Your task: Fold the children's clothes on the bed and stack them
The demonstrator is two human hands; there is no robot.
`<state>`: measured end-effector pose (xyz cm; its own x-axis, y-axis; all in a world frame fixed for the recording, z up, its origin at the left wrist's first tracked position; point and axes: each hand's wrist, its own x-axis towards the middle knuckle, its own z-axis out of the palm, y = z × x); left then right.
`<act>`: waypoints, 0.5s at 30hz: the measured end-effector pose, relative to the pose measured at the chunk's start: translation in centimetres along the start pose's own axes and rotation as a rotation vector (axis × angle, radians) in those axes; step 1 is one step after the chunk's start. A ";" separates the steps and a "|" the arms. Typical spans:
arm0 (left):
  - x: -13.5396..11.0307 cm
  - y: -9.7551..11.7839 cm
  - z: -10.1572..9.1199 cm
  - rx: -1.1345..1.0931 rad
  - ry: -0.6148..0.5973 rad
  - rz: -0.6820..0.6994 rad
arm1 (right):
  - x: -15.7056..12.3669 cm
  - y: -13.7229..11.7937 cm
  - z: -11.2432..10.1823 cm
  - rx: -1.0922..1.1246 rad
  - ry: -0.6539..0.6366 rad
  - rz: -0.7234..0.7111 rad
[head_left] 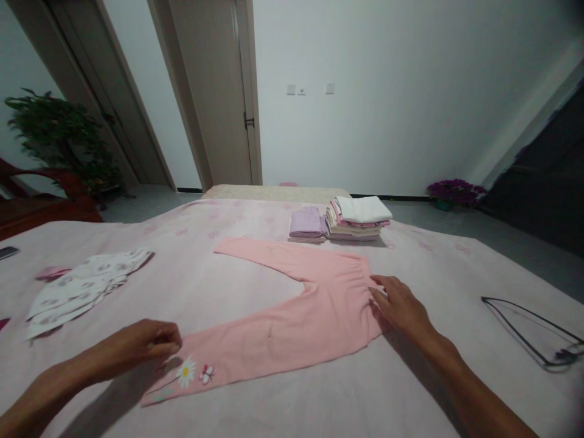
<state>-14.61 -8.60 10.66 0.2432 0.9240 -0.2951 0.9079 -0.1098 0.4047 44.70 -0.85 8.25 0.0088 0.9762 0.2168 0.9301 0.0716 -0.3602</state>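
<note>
A pair of pink leggings (292,316) lies spread flat on the pink bedsheet (219,231), legs apart in a V. The near leg has a daisy and a butterfly (194,371) printed by its cuff. My left hand (146,344) is curled at that cuff, fingers pinched on the fabric. My right hand (399,304) rests on the waistband at the right, fingers closed on its edge.
Two stacks of folded clothes (340,222) sit at the far side of the bed. A white patterned garment (79,289) lies at the left, a phone (8,252) beyond it. A black wire hanger (533,331) lies at the right. Doors and a plant stand behind.
</note>
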 end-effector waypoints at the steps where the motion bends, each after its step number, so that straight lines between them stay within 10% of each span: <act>1: 0.6 0.6 -0.3 -0.038 -0.010 0.007 | 0.1 0.5 0.3 -0.089 0.036 0.043; 15: 7.4 12.4 8.9 0.138 0.334 0.681 | -0.1 3.3 1.9 -0.297 -0.059 0.125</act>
<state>1.47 -6.42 5.79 0.6678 0.6953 0.2659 0.6344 -0.7184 0.2853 47.11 -0.33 5.28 0.1162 0.9844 0.1320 0.9898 -0.1037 -0.0982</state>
